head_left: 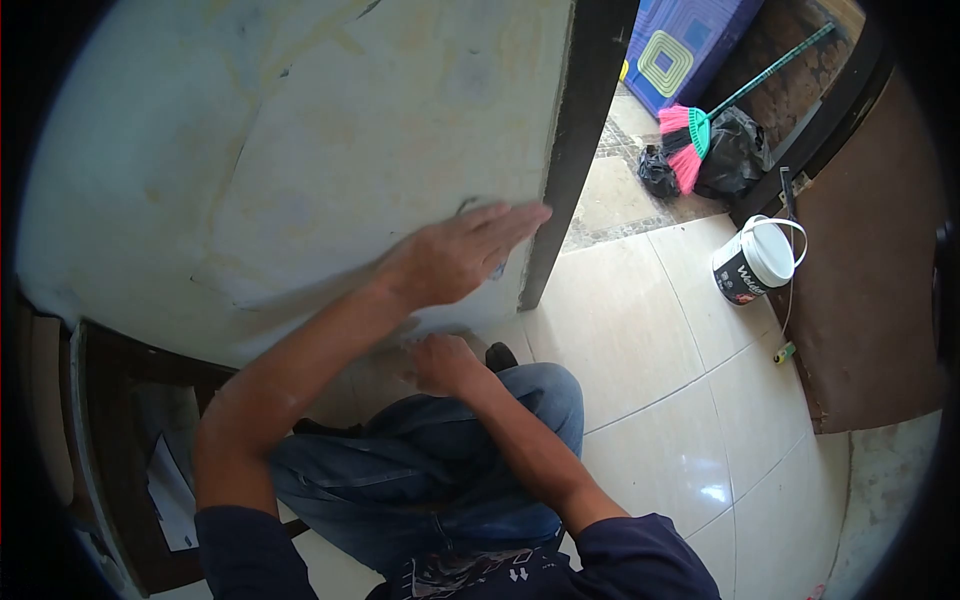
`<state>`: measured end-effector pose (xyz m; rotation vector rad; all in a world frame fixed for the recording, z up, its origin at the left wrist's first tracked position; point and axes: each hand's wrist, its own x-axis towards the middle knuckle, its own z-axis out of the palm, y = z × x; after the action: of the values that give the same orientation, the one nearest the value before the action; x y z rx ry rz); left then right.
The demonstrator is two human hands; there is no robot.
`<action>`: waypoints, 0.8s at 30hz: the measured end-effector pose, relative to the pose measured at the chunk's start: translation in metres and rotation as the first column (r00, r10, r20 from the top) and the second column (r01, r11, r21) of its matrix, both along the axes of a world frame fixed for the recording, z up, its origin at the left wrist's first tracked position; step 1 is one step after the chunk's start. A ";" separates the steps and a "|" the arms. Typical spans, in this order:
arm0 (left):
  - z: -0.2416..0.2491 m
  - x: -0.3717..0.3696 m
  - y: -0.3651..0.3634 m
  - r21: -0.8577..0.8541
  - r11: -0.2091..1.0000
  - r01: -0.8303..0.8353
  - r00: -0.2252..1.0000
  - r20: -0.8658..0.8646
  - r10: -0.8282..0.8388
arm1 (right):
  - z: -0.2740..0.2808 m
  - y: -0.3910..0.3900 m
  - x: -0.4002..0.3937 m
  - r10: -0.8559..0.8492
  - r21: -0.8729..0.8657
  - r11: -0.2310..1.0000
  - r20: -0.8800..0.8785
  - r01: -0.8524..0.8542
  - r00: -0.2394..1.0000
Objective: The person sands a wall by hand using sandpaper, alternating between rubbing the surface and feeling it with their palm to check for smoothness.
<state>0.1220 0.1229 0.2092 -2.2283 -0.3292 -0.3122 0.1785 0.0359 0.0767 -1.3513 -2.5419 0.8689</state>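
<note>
"What are your hands up to?"

"Left hand (460, 258) is open and flat on the wall (370, 150), fingers straight and pointing right, forearm slanting up. Right hand (440, 365) is lower, by my jeans (420, 480), elbow bent, fingers loosely curled. Can't tell if it's gripping anything, tbh."

"And the wall?"

"Right in front of me, beside the dark frame (583, 140). Pale, kinda blotchy, yellowish smears, few dark marks. White bucket (755, 260)'s off right on the tiled floor (650, 350)."
</note>
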 end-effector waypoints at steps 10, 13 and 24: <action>0.141 0.004 0.011 0.288 0.949 -0.128 0.925 0.380 0.010 | 0.011 -0.001 0.000 0.019 -0.073 0.997 0.015 -0.017 1.000; 0.089 -0.004 -0.013 0.139 0.954 -0.267 0.947 0.221 0.234 | 0.005 -0.001 -0.002 0.020 -0.063 0.998 0.015 -0.019 1.000; 0.105 -0.005 -0.004 0.225 0.968 -0.109 0.966 0.256 0.049 | -0.003 -0.001 -0.005 0.044 -0.093 0.995 0.068 -0.038 0.997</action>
<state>0.1174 0.1194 0.3145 -1.9368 -0.4885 -0.5601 0.1732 0.0351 0.0736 -1.3826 -2.6211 0.9733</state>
